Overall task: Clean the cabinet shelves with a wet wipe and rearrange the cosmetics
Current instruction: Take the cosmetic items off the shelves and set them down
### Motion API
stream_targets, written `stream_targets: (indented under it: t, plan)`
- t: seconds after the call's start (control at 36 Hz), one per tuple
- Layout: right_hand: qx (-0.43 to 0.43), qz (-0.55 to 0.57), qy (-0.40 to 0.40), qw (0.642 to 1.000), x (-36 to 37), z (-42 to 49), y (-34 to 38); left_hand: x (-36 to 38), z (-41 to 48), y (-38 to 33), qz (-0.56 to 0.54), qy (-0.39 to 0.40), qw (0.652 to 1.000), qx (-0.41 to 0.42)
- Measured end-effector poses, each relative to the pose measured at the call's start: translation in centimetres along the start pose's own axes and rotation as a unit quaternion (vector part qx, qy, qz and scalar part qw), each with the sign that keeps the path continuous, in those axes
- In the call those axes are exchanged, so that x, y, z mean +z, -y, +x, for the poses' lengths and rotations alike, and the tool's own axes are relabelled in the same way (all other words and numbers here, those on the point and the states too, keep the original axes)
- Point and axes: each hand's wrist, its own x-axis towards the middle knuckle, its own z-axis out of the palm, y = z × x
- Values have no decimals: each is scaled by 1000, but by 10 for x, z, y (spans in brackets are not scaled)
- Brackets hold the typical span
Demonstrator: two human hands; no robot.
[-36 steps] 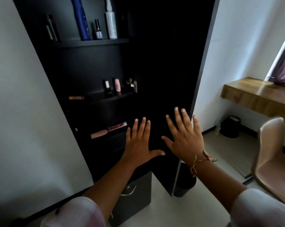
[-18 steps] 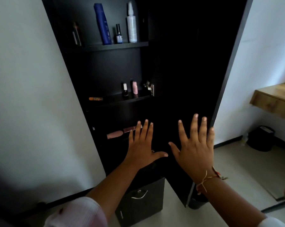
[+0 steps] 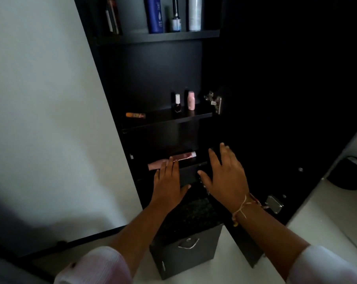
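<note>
The left hand (image 3: 169,185) and right hand (image 3: 224,175) have reached nearer the lower shelf (image 3: 191,167), left fingers (image 3: 171,163) overlapping the pink tube (image 3: 154,166).

Bottles (image 3: 174,15) on shelf (image 3: 159,37) above tubes (image 3: 171,160).

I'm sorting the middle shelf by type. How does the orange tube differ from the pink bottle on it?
The orange tube lies on its side at the left end; the pink bottle stands upright toward the right. The tube is orange and slim; the bottle is pale pink and looks thicker. Both rest on the middle shelf, and neither is being touched.
</note>
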Motion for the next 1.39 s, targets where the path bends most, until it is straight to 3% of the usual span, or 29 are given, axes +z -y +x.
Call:
stream_targets:
  t: [0.17, 0.25, 0.53, 0.72, 1.11, 1.39]
  plan:
    - [1, 11, 160, 987, 70, 47, 14, 27, 37, 55, 4, 51, 998, -44]
    - [13, 39, 198, 979, 103, 71, 23, 39, 57, 80, 16, 56, 997, -49]
    - [65, 77, 230, 968, 175, 121, 38, 70, 101, 122, -27, 77, 992, -92]
    - [123, 125, 185, 967, 196, 145, 35, 76, 106, 134, -104, 78, 981, -141]
    - [103, -17, 220, 970, 236, 166, 23, 81, 109, 132, -145, 108, 957, -225]
    - [104, 31, 284, 953, 244, 176, 13, 72, 80, 112, -241, 47, 928, -280]
